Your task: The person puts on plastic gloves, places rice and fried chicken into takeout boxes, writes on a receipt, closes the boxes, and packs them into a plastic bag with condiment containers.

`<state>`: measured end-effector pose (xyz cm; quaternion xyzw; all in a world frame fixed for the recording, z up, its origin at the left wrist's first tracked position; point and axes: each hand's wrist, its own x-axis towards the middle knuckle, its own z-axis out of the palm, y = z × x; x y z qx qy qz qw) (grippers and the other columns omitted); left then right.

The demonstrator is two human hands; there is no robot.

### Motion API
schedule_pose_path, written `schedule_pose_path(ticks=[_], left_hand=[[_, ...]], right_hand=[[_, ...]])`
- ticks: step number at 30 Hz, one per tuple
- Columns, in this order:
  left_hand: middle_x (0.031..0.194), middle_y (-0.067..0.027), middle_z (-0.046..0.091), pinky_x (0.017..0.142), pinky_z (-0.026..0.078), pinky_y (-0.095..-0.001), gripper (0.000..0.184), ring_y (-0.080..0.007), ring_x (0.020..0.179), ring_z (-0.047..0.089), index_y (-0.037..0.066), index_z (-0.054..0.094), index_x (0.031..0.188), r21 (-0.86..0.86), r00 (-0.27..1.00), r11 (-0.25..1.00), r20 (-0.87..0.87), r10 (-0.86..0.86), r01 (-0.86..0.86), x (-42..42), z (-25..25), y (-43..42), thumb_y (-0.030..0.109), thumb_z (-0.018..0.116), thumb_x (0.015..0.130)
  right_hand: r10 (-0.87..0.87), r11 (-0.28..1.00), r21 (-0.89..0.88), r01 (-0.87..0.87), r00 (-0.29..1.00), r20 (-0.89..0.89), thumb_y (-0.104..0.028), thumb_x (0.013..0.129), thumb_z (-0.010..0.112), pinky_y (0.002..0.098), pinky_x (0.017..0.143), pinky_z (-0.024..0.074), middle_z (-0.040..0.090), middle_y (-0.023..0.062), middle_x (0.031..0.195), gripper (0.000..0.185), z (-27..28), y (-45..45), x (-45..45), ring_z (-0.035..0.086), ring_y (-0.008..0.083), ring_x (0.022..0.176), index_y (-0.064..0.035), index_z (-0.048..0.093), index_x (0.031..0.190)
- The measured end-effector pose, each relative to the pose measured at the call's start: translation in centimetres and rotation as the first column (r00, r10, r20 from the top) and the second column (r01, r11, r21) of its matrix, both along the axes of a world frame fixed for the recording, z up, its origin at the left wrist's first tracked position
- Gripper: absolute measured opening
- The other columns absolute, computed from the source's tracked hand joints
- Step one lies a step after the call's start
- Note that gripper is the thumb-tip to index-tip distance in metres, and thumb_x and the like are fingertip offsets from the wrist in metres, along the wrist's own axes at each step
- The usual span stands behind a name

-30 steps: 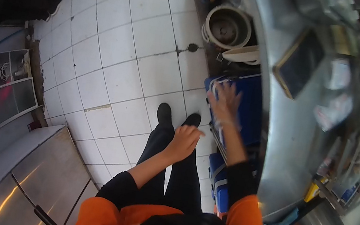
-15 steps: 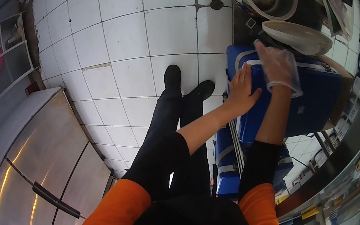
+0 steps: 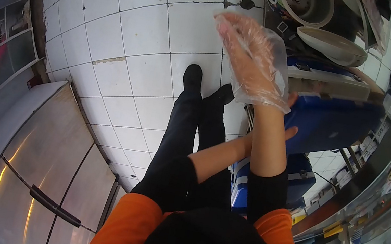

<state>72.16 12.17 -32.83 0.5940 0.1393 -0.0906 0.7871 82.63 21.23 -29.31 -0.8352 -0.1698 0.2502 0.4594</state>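
My right hand (image 3: 253,54) wears a loose clear plastic glove and is raised over the floor, just left of the blue cooler box (image 3: 304,67). Its fingers are loosely bent, with a gap between thumb and fingers and nothing seen in them. Behind my right forearm, my left hand (image 3: 291,133) is mostly hidden. Its visible thumb and fingertips are at the left edge of the blue lid (image 3: 339,128), which is tilted up from the box. Part of the box's pale inside (image 3: 325,88) shows, but its contents cannot be made out.
Beyond the box stand a round pot (image 3: 305,6) and a pale oval dish (image 3: 332,45). More blue boxes (image 3: 295,177) are below the lid. Steel cabinet doors (image 3: 38,168) are on the left, a steel counter edge (image 3: 349,191) on the right, and white floor tiles (image 3: 137,35) between.
The lid has gone from closed to tilted up, with my left hand at its edge. My gloved right hand has moved off the lid, leftward and up in the view.
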Motion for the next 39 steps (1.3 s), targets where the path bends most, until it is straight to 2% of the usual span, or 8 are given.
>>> schedule_pose_path(ticks=[4,6,8,14,17,21,26,39], left_hand=[[0.148,-0.0158,0.03,0.113,0.021,-0.0371,0.068,-0.0281,0.137,0.028,-0.003,0.025,0.144,-0.529,0.978,0.836,-0.055,-0.201,0.142,-5.6,0.2,-3.2,0.035,0.053,0.095],[0.146,-0.0154,0.033,0.112,0.023,-0.0373,0.066,-0.0276,0.135,0.031,-0.002,0.026,0.143,-0.664,0.93,0.729,-0.14,-0.341,0.167,-8.0,0.5,-5.2,0.034,0.052,0.096],[0.144,-0.0151,0.035,0.111,0.025,-0.0374,0.063,-0.0272,0.132,0.034,-0.002,0.028,0.143,-0.774,0.867,0.62,-0.215,-0.451,0.131,-10.1,0.8,-7.4,0.033,0.052,0.096],[0.137,-0.014,0.043,0.108,0.031,-0.0379,0.056,-0.0259,0.125,0.043,0.001,0.032,0.141,-0.938,0.686,0.288,-0.337,-0.645,-0.191,-13.3,2.2,-12.8,0.031,0.049,0.097],[0.134,-0.0135,0.047,0.106,0.035,-0.0381,0.053,-0.0252,0.121,0.047,0.002,0.034,0.14,-0.91,0.63,0.173,-0.388,-0.673,-0.376,-14.7,1.9,-12.6,0.03,0.048,0.098],[0.131,-0.0132,0.052,0.105,0.038,-0.0382,0.053,-0.0244,0.117,0.053,0.001,0.035,0.14,-0.808,0.698,-0.041,-0.481,-0.531,-0.588,-16.9,-2.0,-11.6,0.03,0.047,0.098],[0.134,-0.0146,0.048,0.103,0.039,-0.0404,0.054,-0.0274,0.117,0.051,0.009,0.034,0.142,-0.755,0.656,0.29,-0.655,-0.374,-0.588,-18.9,-6.9,-4.0,0.035,0.045,0.096],[0.123,-0.0116,0.056,0.097,0.041,-0.038,0.049,-0.0216,0.105,0.056,0.007,0.041,0.136,-0.327,0.573,0.791,-0.818,0.036,-0.516,-21.4,-14.3,5.5,0.039,0.04,0.099]], right_hand=[[-0.256,0.757,0.48,0.444,0.876,-0.409,-0.045,0.094,0.053,0.0303,0.079,0.0482,0.066,0.0084,0.086,0.044,3.7,2.8,1.1,0.062,0.0149,0.079,-0.0038,0.064,0.105],[0.253,0.745,0.666,0.043,0.906,-0.341,-0.052,0.094,0.045,0.0341,0.102,0.0346,0.043,0.0137,0.128,0.051,5.2,-0.7,5.2,0.045,0.0194,0.116,-0.0156,0.046,0.131],[-0.412,0.595,0.662,0.456,0.88,-0.235,-0.051,0.093,0.052,0.0308,0.078,0.0518,0.066,0.01,0.088,0.053,4.4,3.2,1.9,0.064,0.0188,0.078,-0.0017,0.062,0.109],[-0.883,0.453,0.636,0.625,0.415,0.221,-0.049,0.087,0.058,0.0346,0.076,0.0527,0.06,0.0086,0.099,0.046,-6.8,-13.5,4.7,0.06,0.0207,0.092,-0.0068,0.055,0.104],[-0.965,0.083,0.324,0.942,0.157,-0.21,-0.032,0.087,0.053,0.0371,0.087,0.0483,0.058,0.0061,0.108,0.032,-14.9,-25.8,4.4,0.056,0.0223,0.1,-0.0132,0.055,0.113],[-0.623,0.721,-0.535,0.441,0.749,-0.223,-0.028,0.086,0.057,0.0361,0.105,0.0317,0.042,0.0082,0.134,0.052,-25.3,-34.2,-1.1,0.038,0.0225,0.125,-0.0134,0.041,0.133],[0.128,0.385,-0.85,-0.359,0.933,-0.337,-0.028,0.082,0.062,0.0354,0.111,0.029,0.039,0.0114,0.145,0.069,-23.3,-31.5,-4.7,0.036,0.0267,0.134,-0.0148,0.033,0.144],[-0.259,0.658,-0.74,-0.141,0.88,-0.398,-0.042,0.068,0.078,0.0372,0.105,0.0368,0.048,0.0239,0.135,0.096,-26.6,-37.6,-3.2,0.047,0.0339,0.125,0.0046,0.034,0.14]])
